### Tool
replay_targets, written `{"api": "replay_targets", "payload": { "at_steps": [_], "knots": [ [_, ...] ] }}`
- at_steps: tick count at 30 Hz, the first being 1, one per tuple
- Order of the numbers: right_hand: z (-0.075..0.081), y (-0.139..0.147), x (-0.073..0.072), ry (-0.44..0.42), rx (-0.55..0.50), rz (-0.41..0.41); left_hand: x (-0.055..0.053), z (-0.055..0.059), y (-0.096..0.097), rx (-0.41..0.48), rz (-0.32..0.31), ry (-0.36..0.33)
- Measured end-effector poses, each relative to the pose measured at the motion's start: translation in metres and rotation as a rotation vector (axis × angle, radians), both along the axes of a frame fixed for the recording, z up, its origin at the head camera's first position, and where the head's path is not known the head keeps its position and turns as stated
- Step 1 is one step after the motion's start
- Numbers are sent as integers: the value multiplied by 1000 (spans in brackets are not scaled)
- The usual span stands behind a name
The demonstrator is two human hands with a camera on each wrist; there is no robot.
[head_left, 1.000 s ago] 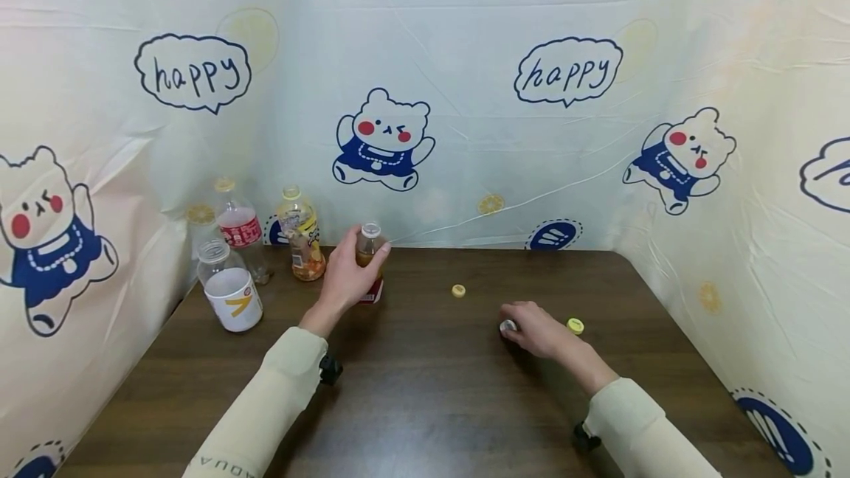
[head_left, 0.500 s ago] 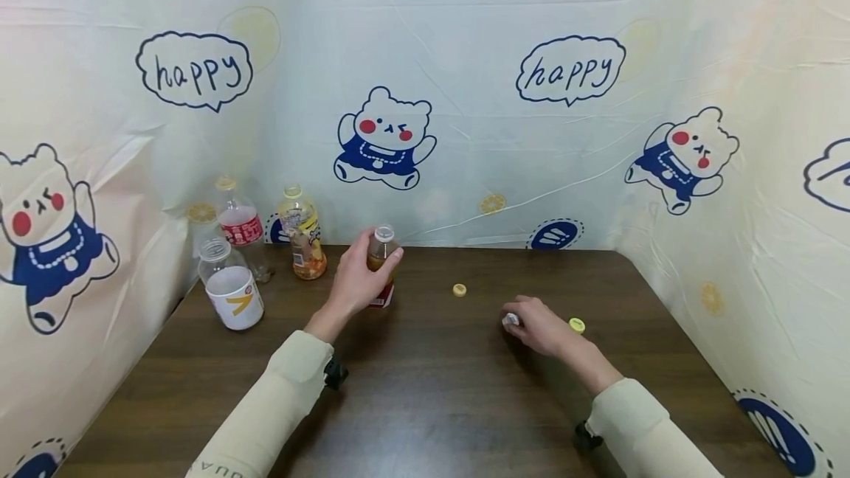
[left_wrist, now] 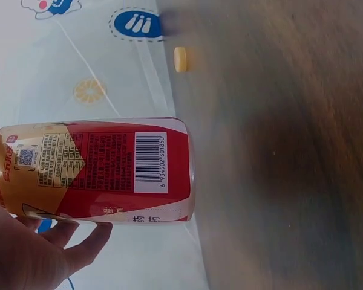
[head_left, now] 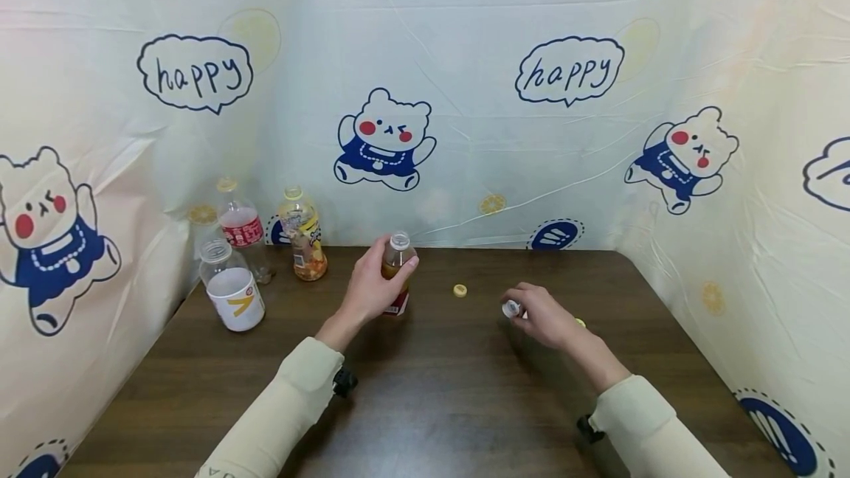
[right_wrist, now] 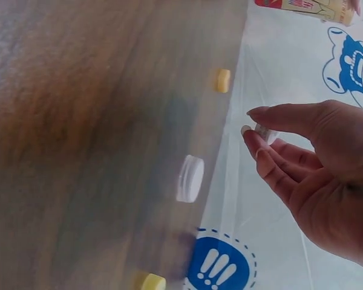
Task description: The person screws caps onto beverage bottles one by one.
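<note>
In the head view my left hand [head_left: 368,285] grips an uncapped bottle [head_left: 400,249] by its upper part, mouth upward. Its red and yellow label [left_wrist: 103,172] with a barcode fills much of the left wrist view, the bottle's base over the tabletop. To the right, my right hand [head_left: 546,318] pinches a small white bottle cap [head_left: 510,308] between thumb and fingertips. The right wrist view has that hand [right_wrist: 317,175] raised above the table, the cap partly hidden by the fingers. Another white cap [right_wrist: 190,179], wider, lies on the table below it.
A yellow cap [head_left: 460,291] lies between the hands; another yellow cap [right_wrist: 152,283] lies beyond the right hand. At back left stand a wide-mouthed bottle [head_left: 235,297], a red-labelled bottle [head_left: 242,231] and a yellow-labelled bottle [head_left: 304,234]. A printed curtain [head_left: 465,131] hangs behind the table [head_left: 432,389].
My left hand has brought the bottle rightward and slightly nearer. The right hand has lifted the white cap off the table and tilted it.
</note>
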State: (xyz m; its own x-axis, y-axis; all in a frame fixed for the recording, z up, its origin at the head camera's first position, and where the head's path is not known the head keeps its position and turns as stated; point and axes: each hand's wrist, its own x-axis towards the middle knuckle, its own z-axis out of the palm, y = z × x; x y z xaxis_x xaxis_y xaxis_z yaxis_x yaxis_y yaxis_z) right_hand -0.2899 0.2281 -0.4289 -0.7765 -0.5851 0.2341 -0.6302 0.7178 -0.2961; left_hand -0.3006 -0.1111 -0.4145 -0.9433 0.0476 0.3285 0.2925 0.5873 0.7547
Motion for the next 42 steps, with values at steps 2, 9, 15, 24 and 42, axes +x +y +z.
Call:
{"api": "replay_targets", "payload": {
  "at_steps": [2,9,15,24,42],
  "knots": [
    [2,0,0,5,-10,-2,1,0,3,-1,-5,0],
    [12,-2,1,2,-42,-3,4,-2,12,14,-26,-9],
    [20,-3,2,-15,-47,-21,8,-3,20,39,-45,-1],
    [30,-5,2,-51,-65,-26,14,-3,36,74,-86,2],
    [41,-5,3,4,-104,-9,19,-11,59,-21,-99,44]
  ]
}}
